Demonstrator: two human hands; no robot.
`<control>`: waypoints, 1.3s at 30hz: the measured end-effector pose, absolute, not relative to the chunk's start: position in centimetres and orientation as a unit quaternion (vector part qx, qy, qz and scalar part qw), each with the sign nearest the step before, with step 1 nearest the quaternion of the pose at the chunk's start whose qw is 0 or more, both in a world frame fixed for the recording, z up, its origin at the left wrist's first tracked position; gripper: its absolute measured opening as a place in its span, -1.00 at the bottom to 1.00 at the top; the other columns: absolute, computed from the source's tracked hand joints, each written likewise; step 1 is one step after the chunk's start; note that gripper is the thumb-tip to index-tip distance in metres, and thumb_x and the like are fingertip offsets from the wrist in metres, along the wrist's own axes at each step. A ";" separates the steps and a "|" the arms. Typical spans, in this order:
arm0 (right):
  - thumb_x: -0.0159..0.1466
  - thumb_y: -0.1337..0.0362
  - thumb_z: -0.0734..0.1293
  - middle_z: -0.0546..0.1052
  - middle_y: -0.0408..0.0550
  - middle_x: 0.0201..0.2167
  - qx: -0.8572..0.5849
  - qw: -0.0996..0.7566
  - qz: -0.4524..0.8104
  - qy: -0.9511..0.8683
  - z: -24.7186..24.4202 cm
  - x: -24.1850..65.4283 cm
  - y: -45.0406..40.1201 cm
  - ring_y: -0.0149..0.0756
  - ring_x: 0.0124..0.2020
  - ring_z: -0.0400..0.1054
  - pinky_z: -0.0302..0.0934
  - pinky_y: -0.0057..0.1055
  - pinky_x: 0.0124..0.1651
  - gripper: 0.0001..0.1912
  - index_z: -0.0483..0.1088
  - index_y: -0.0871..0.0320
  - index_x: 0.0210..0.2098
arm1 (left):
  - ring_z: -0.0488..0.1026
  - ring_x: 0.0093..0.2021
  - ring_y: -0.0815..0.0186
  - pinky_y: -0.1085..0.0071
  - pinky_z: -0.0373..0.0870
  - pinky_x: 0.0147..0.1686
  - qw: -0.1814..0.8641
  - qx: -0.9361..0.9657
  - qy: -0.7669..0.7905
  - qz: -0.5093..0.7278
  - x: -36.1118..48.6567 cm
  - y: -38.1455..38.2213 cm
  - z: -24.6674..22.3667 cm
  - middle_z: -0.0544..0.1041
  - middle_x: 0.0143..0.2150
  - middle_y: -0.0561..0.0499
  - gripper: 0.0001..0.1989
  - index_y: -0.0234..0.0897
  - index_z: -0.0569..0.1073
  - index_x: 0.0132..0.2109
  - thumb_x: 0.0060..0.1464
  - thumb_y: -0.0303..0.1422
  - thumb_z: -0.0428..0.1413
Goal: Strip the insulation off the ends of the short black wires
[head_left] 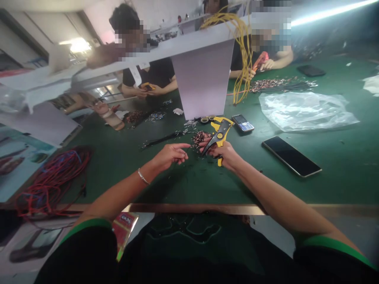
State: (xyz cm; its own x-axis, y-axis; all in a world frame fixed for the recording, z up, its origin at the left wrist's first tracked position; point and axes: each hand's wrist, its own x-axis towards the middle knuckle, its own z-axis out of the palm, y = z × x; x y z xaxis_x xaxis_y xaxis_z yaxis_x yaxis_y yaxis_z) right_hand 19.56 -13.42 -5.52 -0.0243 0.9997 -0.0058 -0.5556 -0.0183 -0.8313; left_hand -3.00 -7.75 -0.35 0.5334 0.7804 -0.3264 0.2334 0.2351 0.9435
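Observation:
My right hand (226,155) is wrapped round a yellow and black wire stripper (220,136), its dark lower end pointing down and left. To its left, my left hand (173,155) has the index finger stretched forward and the other fingers curled in. A thin black wire, hard to make out, seems pinched in those fingers. Between and just beyond both hands lies a bundle of wires with coppery ends (200,138). A row of black wires (164,139) lies on the green table beyond my left hand.
A smartphone (291,156), a keypad phone (243,123) and a clear plastic bag (308,110) lie to the right. Red and blue cables (56,177) are heaped at left. A white partition (204,79) stands ahead, with yellow cables (244,51) hanging over it. Co-workers sit opposite.

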 end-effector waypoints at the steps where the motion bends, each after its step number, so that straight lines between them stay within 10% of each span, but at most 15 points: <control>1: -0.21 0.54 0.22 0.64 -0.01 -0.24 -0.322 0.610 0.645 -0.329 -5.3 19.5 -13.6 -0.11 -0.25 0.55 0.40 -0.14 -0.05 -0.46 0.46 0.21 -0.20 | 0.42 -0.55 0.45 0.51 0.29 -0.56 0.651 0.589 0.432 0.206 -2.9 -7.9 -0.6 0.57 -0.44 -0.04 -0.46 -0.47 0.49 0.07 -0.15 -0.56 0.20; 20: -0.17 0.52 0.25 0.63 -0.02 -0.28 -0.315 0.625 0.662 -0.267 -4.2 20.4 -13.7 -0.06 -0.15 0.54 0.40 -0.12 0.03 -0.51 0.50 0.16 -0.23 | 0.23 -0.68 0.56 0.60 0.00 -0.70 0.638 0.653 0.385 0.131 -1.5 -6.1 -2.0 0.47 -0.61 0.07 -0.78 -0.38 0.63 -0.23 -0.06 -0.37 0.24; 39: -0.14 0.54 0.33 0.62 -0.03 -0.23 -0.335 0.601 0.685 -0.241 -5.6 21.6 -13.0 -0.02 -0.09 0.52 0.34 -0.09 0.12 -0.52 0.52 0.14 -0.21 | 0.24 -0.65 0.51 0.55 0.11 -0.62 0.633 0.687 0.348 0.078 -3.2 -3.6 -2.5 0.46 -0.61 0.09 -0.82 -0.38 0.63 -0.30 -0.07 -0.40 0.20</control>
State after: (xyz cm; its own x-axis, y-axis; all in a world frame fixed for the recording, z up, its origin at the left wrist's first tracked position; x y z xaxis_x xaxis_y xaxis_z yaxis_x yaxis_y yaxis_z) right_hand 21.56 -12.99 -5.58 -0.0535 0.9842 -0.1686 -0.6613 -0.1614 -0.7325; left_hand -3.25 -3.59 -2.54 0.7456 0.5767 -0.3340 0.3797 0.0442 0.9241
